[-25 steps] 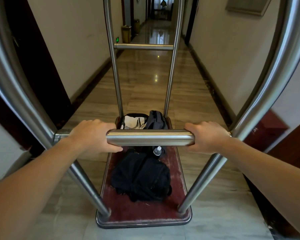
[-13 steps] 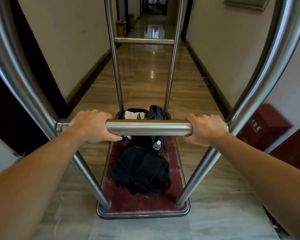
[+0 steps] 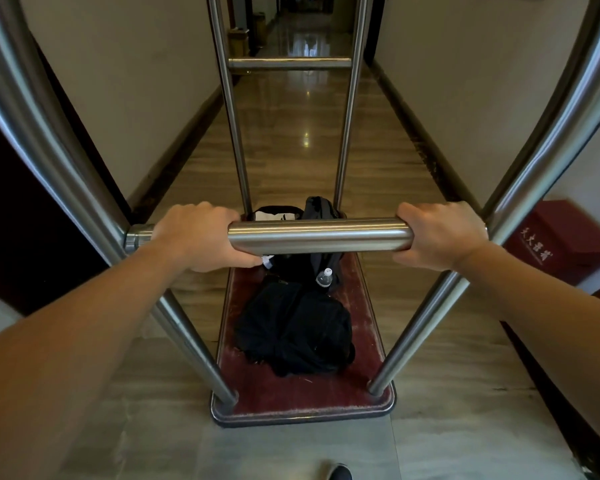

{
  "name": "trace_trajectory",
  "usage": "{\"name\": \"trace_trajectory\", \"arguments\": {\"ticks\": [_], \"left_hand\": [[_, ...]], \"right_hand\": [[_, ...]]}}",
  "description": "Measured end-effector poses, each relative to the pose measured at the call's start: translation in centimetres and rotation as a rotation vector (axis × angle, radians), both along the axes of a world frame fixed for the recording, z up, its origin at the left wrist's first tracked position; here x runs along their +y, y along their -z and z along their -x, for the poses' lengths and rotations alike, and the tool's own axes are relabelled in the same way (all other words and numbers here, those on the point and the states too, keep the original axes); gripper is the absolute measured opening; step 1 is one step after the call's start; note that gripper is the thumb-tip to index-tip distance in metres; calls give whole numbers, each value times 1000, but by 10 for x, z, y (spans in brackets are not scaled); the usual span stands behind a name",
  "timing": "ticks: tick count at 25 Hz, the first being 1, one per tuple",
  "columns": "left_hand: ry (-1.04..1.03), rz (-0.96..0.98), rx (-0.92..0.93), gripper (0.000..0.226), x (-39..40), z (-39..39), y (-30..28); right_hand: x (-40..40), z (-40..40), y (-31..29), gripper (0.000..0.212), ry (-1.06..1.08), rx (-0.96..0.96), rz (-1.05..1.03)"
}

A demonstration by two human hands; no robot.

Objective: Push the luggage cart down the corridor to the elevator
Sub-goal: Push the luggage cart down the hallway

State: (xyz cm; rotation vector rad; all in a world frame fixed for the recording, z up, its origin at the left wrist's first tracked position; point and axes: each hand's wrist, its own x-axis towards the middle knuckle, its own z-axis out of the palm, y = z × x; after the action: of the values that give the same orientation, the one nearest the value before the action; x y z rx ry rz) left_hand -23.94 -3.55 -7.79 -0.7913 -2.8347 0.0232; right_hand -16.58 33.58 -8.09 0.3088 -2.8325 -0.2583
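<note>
The luggage cart has steel arched posts and a dark red carpeted deck [image 3: 368,393]. Its horizontal steel push bar [image 3: 319,234] runs across the middle of the view. My left hand [image 3: 201,235] grips the bar's left end and my right hand [image 3: 437,233] grips its right end, both with fingers wrapped over the top. On the deck lie a black bag [image 3: 295,332], a second dark bag [image 3: 321,206] with a clear bottle [image 3: 324,277] in its pocket, and a black-and-white bag [image 3: 274,214]. The cart points straight down the corridor.
Glossy floor [image 3: 291,133] stretches ahead between beige walls with dark skirting. A red box with white characters [image 3: 555,237] stands by the right wall. A dark door [image 3: 21,202] is at the left. Bins [image 3: 238,41] stand far ahead on the left. My shoe tip [image 3: 340,472] shows below.
The cart and I have rolled forward down the corridor: the red box on the right and the left door have slid closer. Both hands keep the same grip. My shoe has come into view.
</note>
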Motion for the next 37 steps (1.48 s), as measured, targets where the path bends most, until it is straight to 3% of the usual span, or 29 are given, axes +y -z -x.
{"name": "trace_trajectory", "arguments": {"ticks": [6,16,30,37], "left_hand": [[37,13,-42,62,67,51,-4],[-2,30,-30,66,147,143,-6],[-10,-16,-42,67,163,261,-5],[14,-28,-64,66,144,362,-5]], "right_hand": [[65,67,-3,48,94,-52,21],[140,179,-10,45,108,-114,99],[152,305,-14,42,122,-162,93],[134,400,-14,45,149,-187,123]]}}
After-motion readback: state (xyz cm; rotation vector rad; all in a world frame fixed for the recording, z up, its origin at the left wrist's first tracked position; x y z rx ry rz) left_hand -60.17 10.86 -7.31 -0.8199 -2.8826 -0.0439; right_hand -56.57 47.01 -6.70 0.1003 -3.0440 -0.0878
